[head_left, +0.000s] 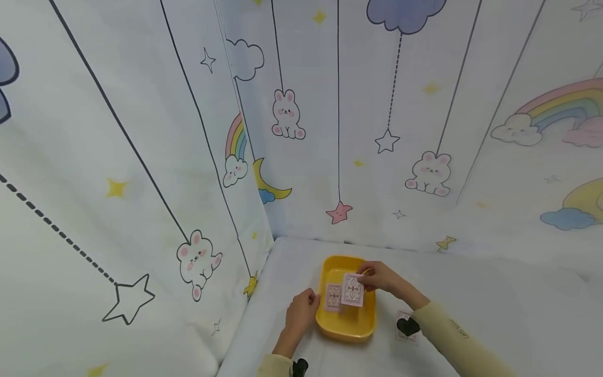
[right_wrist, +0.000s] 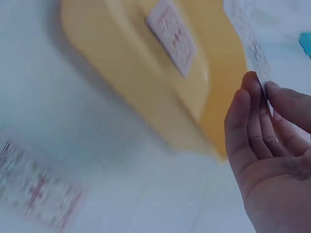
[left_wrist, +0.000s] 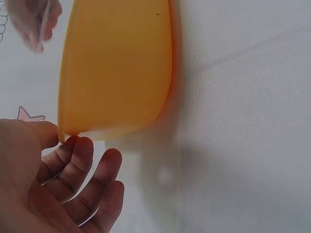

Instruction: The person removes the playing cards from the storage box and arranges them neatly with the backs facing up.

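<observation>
A yellow plastic basin (head_left: 346, 332) stands on the white-covered table. My left hand (head_left: 302, 310) pinches its left rim between thumb and fingers, as the left wrist view shows at the basin's edge (left_wrist: 116, 68). Above the basin, my right hand (head_left: 380, 277) pinches a patterned playing card (head_left: 352, 289) by its edge. In the right wrist view that card (right_wrist: 250, 41) is seen nearly edge-on between thumb and fingertips. Another playing card or small stack (head_left: 333, 297) lies inside the basin, pattern side up.
More patterned cards (head_left: 405, 335) lie on the table to the right of the basin, partly hidden by the right wrist's black heart-shaped piece (head_left: 408, 326). White cloth walls (head_left: 311, 173) with cartoon drawings rise behind and to the left.
</observation>
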A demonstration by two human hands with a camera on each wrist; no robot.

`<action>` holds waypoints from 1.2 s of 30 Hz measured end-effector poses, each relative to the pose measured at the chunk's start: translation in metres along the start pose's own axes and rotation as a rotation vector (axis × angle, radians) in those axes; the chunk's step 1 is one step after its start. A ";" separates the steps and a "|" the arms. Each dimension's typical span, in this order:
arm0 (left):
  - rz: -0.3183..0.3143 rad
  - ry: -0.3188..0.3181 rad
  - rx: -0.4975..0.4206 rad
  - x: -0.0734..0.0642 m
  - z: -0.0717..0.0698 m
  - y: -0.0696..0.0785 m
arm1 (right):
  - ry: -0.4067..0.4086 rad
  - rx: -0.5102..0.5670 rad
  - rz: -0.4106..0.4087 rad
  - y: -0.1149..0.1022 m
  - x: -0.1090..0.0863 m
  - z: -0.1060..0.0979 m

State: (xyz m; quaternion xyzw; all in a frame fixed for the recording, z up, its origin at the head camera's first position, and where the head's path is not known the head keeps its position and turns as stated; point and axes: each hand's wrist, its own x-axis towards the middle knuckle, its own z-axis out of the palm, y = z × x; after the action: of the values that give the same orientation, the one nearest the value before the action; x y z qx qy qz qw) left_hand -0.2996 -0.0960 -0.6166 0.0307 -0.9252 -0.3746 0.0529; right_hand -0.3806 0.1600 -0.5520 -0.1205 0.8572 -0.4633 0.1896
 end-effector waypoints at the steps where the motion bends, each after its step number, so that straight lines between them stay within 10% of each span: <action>1: 0.000 -0.002 -0.001 0.000 -0.001 0.000 | 0.007 0.014 -0.009 0.005 -0.007 -0.009; 9: -0.014 -0.023 -0.005 -0.004 -0.005 0.000 | 0.153 0.041 0.041 0.088 -0.072 -0.062; 19: -0.039 -0.028 0.002 -0.004 -0.008 0.002 | 0.258 -0.035 0.260 0.166 -0.114 -0.071; 36: -0.019 -0.026 0.004 -0.005 -0.006 0.004 | 0.357 -0.286 0.121 0.162 -0.118 -0.047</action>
State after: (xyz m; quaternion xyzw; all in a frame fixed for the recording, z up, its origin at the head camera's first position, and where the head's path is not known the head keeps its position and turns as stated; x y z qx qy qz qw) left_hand -0.2938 -0.0970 -0.6099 0.0349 -0.9261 -0.3737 0.0372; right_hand -0.2997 0.3282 -0.6398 -0.0107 0.9397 -0.3391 0.0434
